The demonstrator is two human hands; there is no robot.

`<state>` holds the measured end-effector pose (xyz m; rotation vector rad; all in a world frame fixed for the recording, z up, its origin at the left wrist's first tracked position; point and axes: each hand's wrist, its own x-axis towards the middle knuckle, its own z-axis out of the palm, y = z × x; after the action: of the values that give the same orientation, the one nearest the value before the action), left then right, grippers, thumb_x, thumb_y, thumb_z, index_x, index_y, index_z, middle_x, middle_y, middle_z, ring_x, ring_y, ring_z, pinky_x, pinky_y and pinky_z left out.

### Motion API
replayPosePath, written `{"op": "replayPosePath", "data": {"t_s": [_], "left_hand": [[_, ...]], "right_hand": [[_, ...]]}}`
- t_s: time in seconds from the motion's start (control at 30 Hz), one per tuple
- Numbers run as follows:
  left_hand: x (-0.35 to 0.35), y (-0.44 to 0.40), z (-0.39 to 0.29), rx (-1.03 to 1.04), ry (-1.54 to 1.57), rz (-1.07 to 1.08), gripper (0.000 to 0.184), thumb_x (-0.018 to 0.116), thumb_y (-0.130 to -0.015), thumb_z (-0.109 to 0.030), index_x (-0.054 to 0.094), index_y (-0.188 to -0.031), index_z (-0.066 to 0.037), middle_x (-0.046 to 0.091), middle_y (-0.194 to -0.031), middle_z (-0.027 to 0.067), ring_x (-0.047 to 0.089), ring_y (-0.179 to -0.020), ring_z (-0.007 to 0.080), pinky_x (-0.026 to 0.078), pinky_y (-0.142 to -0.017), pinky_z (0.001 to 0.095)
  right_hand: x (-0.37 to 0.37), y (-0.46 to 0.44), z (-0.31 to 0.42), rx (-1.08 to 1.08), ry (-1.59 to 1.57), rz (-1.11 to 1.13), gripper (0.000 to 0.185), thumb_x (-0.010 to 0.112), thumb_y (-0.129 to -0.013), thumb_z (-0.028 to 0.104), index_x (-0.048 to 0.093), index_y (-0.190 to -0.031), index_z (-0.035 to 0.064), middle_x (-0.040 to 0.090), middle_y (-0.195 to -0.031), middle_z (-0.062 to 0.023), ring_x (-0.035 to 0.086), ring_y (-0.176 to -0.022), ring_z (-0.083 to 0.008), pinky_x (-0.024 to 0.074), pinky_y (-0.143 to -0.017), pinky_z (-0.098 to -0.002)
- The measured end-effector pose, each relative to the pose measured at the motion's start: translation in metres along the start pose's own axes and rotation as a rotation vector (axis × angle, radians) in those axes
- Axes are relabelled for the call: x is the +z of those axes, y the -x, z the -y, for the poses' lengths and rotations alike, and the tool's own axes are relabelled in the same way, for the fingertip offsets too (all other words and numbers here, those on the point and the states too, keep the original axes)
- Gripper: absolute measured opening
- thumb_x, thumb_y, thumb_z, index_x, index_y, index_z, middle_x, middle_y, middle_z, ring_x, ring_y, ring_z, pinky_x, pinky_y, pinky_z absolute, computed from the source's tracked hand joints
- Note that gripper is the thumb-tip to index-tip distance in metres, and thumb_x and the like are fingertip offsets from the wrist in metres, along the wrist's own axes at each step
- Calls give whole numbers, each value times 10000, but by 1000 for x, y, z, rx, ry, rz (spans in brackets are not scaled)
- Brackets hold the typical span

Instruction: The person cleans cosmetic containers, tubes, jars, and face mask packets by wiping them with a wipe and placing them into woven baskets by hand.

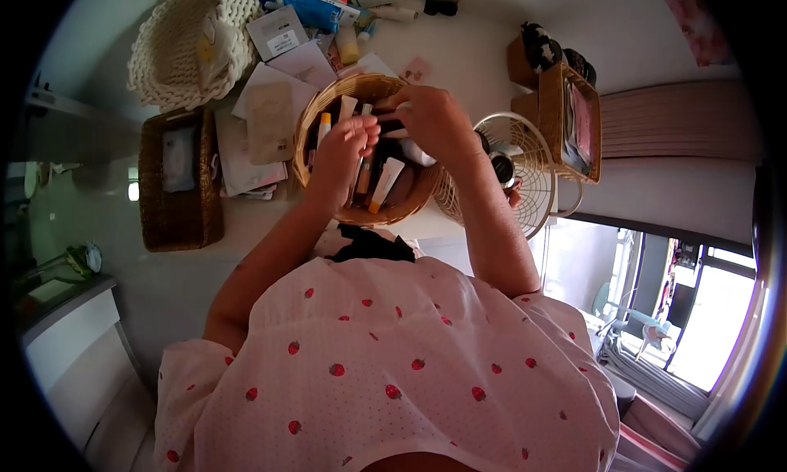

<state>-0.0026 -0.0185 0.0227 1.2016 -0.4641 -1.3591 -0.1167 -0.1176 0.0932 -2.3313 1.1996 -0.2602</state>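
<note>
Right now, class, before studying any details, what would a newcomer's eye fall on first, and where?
Probably the strawberry-print top, filling the lower middle. Above it in view, the left hand and right hand are close together over a round wicker basket holding a white, orange-ended tube among other items. At upper left, a chunky white woven basket also stands out.
</note>
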Motion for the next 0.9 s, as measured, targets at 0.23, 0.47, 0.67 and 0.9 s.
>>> {"op": "replayPosePath", "data": {"t_s": [0.23, 0.47, 0.67, 0.9], "left_hand": [[6, -64, -32, 245, -121, -33, 227, 470, -857, -129, 551, -1053, -48, 571, -1028, 45, 518, -920, 120, 385, -843, 275], [10, -113, -6, 286, -427, -72, 200, 456, -833, -70, 575, -992, -47, 566, -974, 43, 531, -881, 128, 422, -779, 257], [26, -124, -22, 205, -343, -210, 212, 420, -843, -71, 581, -979, -54, 575, -900, 16, 546, -746, 86, 432, -642, 207], [14, -119, -22, 191, -71, -334, 199, 409, -862, -47, 564, -987, -37, 573, -872, 17, 550, -709, 85, 435, -582, 202]], "right_hand": [[-24, -66, -42, -133, 63, 52, 191, 520, -724, 154, 643, -853, 85, 626, -854, -136, 588, -833, -306, 458, -742, -394], [17, -134, -95, -105, 206, 336, 234, 625, -663, 186, 647, -864, 69, 628, -851, -130, 597, -792, -288, 466, -702, -367], [71, -190, -88, 71, 194, 384, 306, 657, -666, 240, 643, -908, 53, 624, -960, -149, 601, -918, -280, 485, -766, -375], [110, -220, -51, 168, 203, 336, 532, 641, -640, 491, 647, -901, 28, 639, -915, -146, 617, -883, -270, 489, -725, -363]]}}
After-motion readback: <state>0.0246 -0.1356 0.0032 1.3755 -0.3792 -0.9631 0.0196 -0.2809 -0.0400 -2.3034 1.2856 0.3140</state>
